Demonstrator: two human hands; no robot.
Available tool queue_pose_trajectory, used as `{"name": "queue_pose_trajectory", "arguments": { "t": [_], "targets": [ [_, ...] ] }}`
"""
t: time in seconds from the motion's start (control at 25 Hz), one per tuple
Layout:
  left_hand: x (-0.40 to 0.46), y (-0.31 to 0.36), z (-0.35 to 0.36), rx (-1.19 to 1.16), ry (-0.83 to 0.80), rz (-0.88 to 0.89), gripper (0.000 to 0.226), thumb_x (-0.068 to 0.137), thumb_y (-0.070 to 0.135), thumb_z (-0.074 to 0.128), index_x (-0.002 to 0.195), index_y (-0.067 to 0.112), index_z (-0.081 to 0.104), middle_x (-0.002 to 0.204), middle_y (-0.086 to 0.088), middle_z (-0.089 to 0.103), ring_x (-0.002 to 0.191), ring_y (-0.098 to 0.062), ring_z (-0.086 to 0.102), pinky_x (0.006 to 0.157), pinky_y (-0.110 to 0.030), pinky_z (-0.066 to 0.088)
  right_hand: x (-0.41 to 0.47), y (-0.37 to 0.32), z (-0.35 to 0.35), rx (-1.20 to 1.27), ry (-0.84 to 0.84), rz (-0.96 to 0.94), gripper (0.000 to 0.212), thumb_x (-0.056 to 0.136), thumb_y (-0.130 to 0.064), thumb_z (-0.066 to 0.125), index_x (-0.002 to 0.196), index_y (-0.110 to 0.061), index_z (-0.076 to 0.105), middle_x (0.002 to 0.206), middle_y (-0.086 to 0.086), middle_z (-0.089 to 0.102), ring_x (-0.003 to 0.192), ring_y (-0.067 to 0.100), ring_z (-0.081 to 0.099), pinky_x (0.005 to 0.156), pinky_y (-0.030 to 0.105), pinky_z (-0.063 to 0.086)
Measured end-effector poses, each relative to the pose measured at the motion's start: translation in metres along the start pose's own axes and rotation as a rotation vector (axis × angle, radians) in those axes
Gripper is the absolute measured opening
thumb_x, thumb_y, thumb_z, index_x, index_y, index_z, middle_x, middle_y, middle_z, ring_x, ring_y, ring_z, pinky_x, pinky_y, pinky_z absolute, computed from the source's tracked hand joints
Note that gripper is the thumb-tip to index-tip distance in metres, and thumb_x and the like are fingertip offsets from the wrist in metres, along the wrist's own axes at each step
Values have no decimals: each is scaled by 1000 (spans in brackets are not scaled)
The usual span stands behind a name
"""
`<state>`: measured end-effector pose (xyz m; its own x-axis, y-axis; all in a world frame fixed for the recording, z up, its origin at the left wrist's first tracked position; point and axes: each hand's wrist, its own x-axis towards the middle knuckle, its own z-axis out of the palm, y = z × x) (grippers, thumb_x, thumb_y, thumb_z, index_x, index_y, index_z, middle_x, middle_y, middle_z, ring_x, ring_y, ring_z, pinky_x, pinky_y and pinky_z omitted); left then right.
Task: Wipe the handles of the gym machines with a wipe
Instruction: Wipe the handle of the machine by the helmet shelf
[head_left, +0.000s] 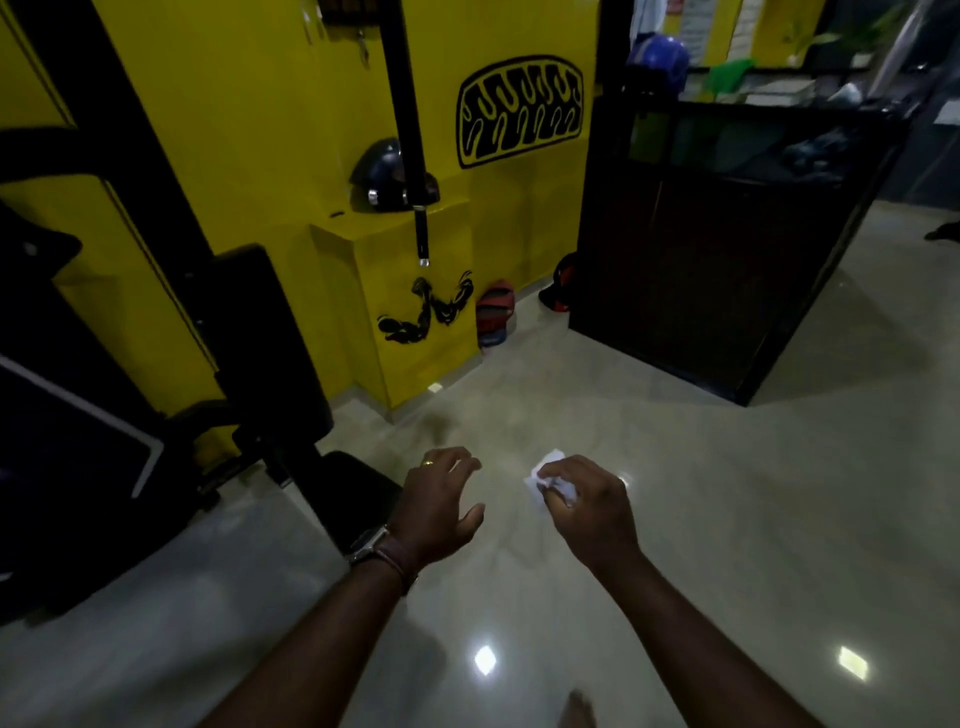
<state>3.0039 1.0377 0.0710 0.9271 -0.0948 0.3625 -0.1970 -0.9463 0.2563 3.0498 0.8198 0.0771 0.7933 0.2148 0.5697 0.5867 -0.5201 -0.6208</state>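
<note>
Right hand (587, 504) clutches crumpled wipe (550, 480); left hand (441, 499) loose (empty) — black machine (156, 364) left, hanging handle (415, 156) ahead.

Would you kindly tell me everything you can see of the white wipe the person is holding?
The wipe is a small white piece, thin and paper-like or cloth-like, crumpled into a loose wad rather than spread flat. The right hand grips it with curled fingers, so part is hidden inside the fist; a creased corner sticks out toward the left hand, which does not touch it. It is held in the air above the glossy floor, touching no machine handle.
</note>
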Motion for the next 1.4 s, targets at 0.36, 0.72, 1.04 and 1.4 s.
{"name": "queue_pose_trajectory", "arguments": {
  "t": [0.36, 0.72, 1.04, 1.4],
  "targets": [
    [228, -82, 50, 56, 86, -204, 49, 72, 42, 63, 113, 16, 62, 113, -3, 61, 103, -25, 56, 81, -35, 51, 265, 113, 92, 116, -126, -107, 21, 69, 3, 73, 77, -16, 70, 79, -5, 68, 74, 8, 62, 68, 12, 42],
    [421, -243, 108, -9, 136, -339, 53, 73, 44, 58, 115, 13, 62, 118, -5, 60, 110, -27, 55, 92, -37, 48, 475, 183, 248, 327, -89, 12, 13, 72, -8, 78, 79, -18, 73, 79, -10, 70, 76, 1, 64, 67, 19, 50],
    [584, -370, 129, -243, 216, -652, 65, 76, 25, 74, 133, 11, 46, 128, -7, 57, 119, -24, 52, 98, -36, 45, 634, 214, 364, 507, -79, 275, 11, 77, -11, 77, 84, -18, 72, 82, -7, 71, 77, 4, 65, 70, 21, 51],
    [672, -436, 160, -252, 318, -874, 75, 76, 16, 77, 139, 0, 39, 133, -14, 53, 120, -27, 54, 94, -28, 44, 739, 225, 469, 745, -276, 342, 10, 79, -7, 76, 88, -12, 73, 82, 1, 72, 75, 10, 67, 69, 27, 56]
  ]
}}
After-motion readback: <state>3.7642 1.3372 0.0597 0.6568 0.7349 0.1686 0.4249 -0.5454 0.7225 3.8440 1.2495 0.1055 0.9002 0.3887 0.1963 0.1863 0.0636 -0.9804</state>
